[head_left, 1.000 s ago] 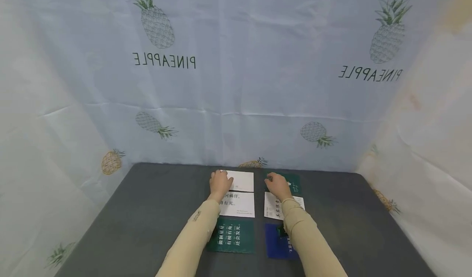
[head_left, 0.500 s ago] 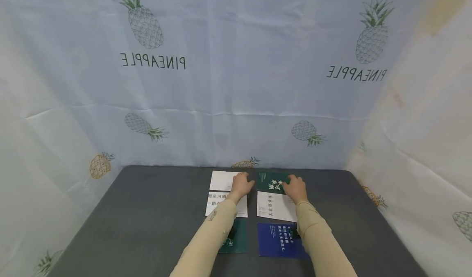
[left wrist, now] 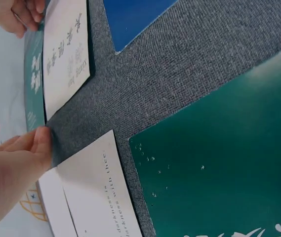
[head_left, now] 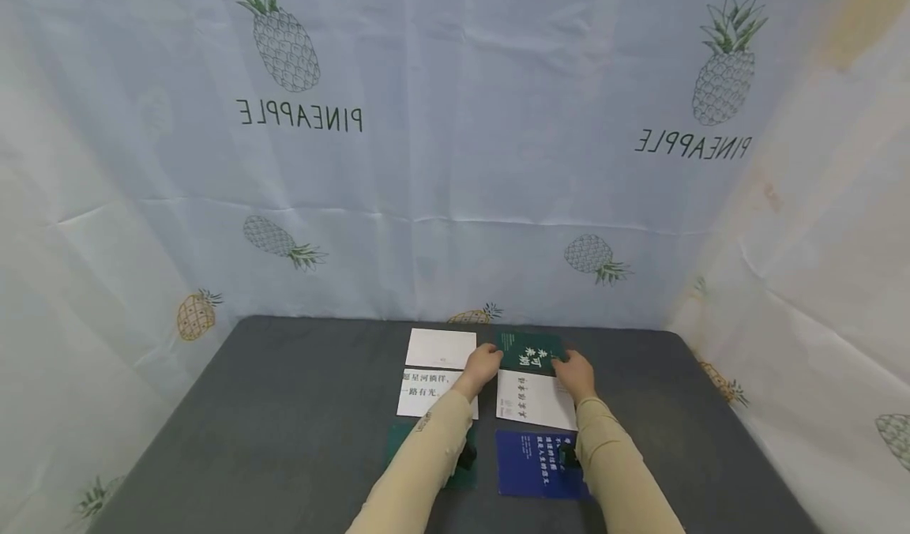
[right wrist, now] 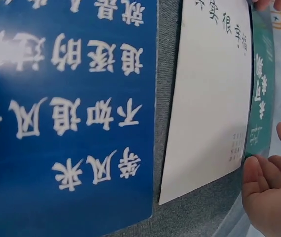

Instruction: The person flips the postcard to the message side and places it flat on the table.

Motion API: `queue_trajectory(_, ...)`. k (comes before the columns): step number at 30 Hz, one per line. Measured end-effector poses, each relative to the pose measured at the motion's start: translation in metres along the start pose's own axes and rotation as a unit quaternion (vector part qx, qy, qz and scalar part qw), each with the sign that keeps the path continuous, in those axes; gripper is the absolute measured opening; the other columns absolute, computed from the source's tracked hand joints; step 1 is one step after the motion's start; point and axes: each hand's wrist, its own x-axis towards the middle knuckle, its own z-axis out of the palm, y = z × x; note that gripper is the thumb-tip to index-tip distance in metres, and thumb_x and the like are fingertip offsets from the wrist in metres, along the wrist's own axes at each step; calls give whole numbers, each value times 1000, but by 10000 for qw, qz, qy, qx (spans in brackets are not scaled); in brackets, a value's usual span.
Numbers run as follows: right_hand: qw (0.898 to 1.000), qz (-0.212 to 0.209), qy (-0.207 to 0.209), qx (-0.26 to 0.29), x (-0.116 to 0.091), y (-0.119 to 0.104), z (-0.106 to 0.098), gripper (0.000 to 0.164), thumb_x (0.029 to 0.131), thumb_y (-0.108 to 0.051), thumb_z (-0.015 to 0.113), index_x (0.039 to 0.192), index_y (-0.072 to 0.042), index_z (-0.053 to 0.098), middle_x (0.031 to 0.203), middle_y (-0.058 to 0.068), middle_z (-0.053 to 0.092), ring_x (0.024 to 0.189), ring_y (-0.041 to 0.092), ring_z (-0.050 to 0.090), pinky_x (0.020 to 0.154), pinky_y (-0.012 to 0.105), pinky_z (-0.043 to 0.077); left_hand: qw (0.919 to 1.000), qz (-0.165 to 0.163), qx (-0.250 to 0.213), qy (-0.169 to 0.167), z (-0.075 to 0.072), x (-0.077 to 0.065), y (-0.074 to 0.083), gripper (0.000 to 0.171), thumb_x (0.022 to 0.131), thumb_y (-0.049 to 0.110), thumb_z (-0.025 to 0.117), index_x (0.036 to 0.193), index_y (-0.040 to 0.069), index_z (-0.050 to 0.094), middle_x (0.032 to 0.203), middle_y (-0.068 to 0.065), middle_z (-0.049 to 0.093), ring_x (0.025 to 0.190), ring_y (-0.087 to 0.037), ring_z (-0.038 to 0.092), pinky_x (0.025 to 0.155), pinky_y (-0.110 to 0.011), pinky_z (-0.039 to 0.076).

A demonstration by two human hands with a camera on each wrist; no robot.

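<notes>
A green card (head_left: 526, 351) with white Chinese writing lies at the back of the dark table, right of its middle. My left hand (head_left: 482, 364) is at its left edge and my right hand (head_left: 575, 374) at its right edge. In the left wrist view the left hand's fingertips (left wrist: 42, 136) meet the card's corner, with the thumb apart. The right wrist view has the right fingertips (right wrist: 253, 165) at the other end of the green card (right wrist: 261, 98), the thumb also raised apart. Directly in front of it lies a white card (head_left: 529, 401) with dark writing.
A blue card (head_left: 522, 467) lies nearest on the right, partly under the right forearm. The left column has a white card (head_left: 437, 350) at the back, another white card (head_left: 423, 396), and a green card (head_left: 400, 437) largely behind the left arm. A pineapple-print curtain (head_left: 426, 265) stands behind the table (head_left: 284, 408).
My left hand has moved right from the back white card to the green card's left edge. My right hand has shifted from the green card's left part to its right edge.
</notes>
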Motion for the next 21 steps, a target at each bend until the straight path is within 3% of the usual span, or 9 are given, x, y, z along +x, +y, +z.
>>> queue_trajectory(12, 9957, 417, 342, 757, 4, 0, 0, 51, 93, -15, 45, 135, 13, 36, 136, 33, 39, 126, 47, 38, 101, 54, 36, 9980, -70, -581, -237, -1, 3, 0, 47, 99, 27, 35, 133, -5, 44, 133, -23, 49, 122, -37, 49, 101, -47, 40)
queue_trajectory(21, 9916, 423, 605, 1064, 9, -7, -2, 49, 95, -18, 43, 137, 8, 37, 137, 28, 42, 128, 42, 38, 104, 52, 35, 9945, -86, -1010, -254, -11, 6, 3, 52, 100, 32, 34, 134, -7, 41, 131, -23, 51, 115, -35, 55, 99, -43, 43)
